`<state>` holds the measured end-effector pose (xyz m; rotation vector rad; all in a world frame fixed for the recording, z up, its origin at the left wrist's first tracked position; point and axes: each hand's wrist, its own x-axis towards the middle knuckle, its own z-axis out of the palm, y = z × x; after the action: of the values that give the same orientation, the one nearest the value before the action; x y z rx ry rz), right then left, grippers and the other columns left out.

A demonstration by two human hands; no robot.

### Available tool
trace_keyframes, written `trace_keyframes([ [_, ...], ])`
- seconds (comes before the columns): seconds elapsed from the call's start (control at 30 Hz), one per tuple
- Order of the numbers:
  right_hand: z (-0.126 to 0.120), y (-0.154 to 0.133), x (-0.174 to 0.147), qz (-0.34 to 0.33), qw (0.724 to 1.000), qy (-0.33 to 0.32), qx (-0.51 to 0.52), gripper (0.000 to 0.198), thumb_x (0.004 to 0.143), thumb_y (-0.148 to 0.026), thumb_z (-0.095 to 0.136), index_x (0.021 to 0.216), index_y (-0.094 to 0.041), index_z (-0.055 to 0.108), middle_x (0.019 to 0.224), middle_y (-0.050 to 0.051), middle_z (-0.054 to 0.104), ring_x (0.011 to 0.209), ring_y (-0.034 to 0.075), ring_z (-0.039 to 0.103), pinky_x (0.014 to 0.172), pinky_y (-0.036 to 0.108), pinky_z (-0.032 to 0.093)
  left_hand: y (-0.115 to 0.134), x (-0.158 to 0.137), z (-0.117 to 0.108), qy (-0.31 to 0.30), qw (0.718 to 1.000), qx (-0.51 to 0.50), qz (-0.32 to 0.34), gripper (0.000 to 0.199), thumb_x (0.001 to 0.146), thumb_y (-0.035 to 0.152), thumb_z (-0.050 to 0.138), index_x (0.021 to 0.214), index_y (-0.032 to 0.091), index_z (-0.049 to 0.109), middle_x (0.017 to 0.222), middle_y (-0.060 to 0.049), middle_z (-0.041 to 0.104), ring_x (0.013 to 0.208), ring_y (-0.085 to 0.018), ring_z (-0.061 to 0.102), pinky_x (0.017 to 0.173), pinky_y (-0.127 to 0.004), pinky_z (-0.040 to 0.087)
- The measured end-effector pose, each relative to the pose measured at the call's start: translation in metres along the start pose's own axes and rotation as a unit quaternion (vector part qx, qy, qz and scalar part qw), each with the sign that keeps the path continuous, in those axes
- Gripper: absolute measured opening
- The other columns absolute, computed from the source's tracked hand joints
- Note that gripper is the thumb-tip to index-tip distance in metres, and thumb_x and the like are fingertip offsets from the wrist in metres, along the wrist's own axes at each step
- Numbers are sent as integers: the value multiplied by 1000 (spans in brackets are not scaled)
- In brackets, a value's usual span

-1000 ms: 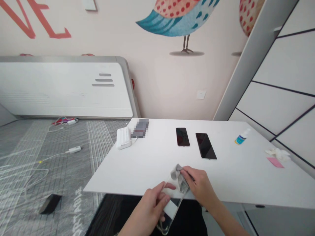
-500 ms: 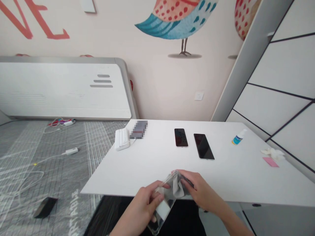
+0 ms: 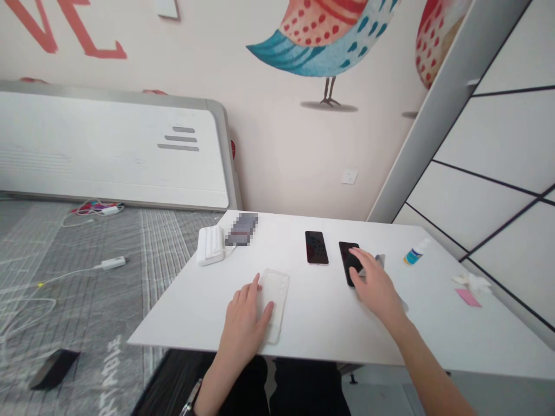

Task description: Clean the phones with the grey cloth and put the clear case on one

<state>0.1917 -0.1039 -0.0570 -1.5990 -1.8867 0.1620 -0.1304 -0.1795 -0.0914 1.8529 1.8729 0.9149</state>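
A clear phone case [image 3: 281, 292] lies flat near the front of the white table. My left hand [image 3: 245, 318] rests along its left side, fingers stretched out and the thumb over the case. Farther right, my right hand [image 3: 377, 286] reaches over a large black phone [image 3: 347, 260], thumb and fingers spread at its right side; whether the fingertips touch the phone I cannot tell. A grey cloth [image 3: 381, 260] lies beside that hand, partly covered by it. Left of the large phone is a smaller dark phone [image 3: 317, 248], screen up.
At the table's left edge sit a white power bank [image 3: 210, 245] with a short cable and a blurred-out device [image 3: 243, 229]. To the right stand a small spray bottle [image 3: 415, 254], a crumpled white tissue [image 3: 472, 283] and a pink slip [image 3: 468, 297]. The white table [image 3: 195, 312] ends at a bed.
The clear case, held in both hands over the table edge, now lies on the table under my left hand. My right hand has moved right to the large phone; the grey cloth is now on the table.
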Motion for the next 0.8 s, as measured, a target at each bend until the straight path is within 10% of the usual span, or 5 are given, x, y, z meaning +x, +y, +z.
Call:
trace_keyframes([
  [0.37,91,-57,61,20,993,-119,-3,79,91,-34,65,160,-11,35,168,22,34,153,44,35,121,58,36,1,-54,9,80,975,185,92,120,79,57,83,166,13,14,145,-20,55,132,-41,50,108,-56,47],
  [0.8,21,-85,-6,-20,954,-209,212,65,84,-29,60,148,-25,50,162,11,45,128,22,67,106,34,55,14,-49,15,117,973,187,66,120,78,61,83,165,11,19,132,-16,61,120,-37,57,101,-49,50],
])
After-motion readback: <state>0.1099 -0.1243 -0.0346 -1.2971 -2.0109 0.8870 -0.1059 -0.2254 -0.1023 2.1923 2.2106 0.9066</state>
